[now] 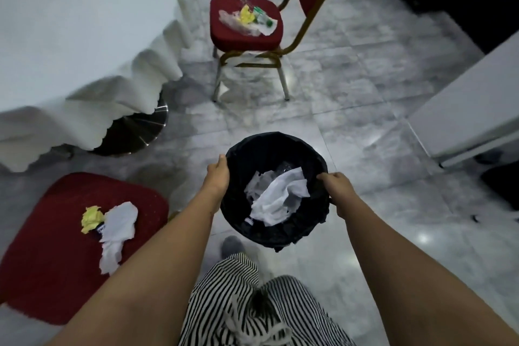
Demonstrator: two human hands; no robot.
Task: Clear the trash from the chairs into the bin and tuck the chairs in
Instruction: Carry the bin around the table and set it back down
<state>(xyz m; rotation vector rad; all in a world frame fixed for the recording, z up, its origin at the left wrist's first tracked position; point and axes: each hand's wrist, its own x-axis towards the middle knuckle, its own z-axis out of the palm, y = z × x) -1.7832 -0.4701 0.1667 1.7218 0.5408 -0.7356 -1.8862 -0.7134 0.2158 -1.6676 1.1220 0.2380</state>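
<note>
Left hand: the left hand (216, 175) grips the near-left rim of the bin (280, 236), fingers curled over the edge of the black liner.
Right hand: the right hand (335, 187) clasps the opposite rim, thumb hooked inside the liner; neither hand is free.
Reason for hold: a two-sided grip keeps the bin level and its mouth open, judged to suit carrying or setting it down between the two chairs.
Bin contents: crumpled white paper (280, 194) lies inside, between the hands, with clear plastic just beyond it; the bin is part full.
Near chair: a red seat (56, 247) lies to the left of the left hand, close beside the forearm; it is not tucked in.
Near chair trash: a yellow paper ball (91, 218) and a torn white tissue (118, 230) rest on that seat, touching; a small dark item between them is too hidden to identify.
Table: a round table under a white cloth (70, 45) stands ahead and left of the left hand; its metal base (140, 132) shows below the hem.
Far chair: a second red chair (244, 34) with a gold frame stands well ahead of both hands, clear of the table.
Far chair trash: a loose pile (247, 18) of plastic wrap, yellow paper, white tissue and green-capped items sits on its seat.
Floor: grey marble-look tiles (365, 70), glossy, with light glare to the right of the right hand.
Room: white cabinets (471, 112) stand to the far right; lighting is dim.
Progress: judged partial, two seats uncleared.
</note>
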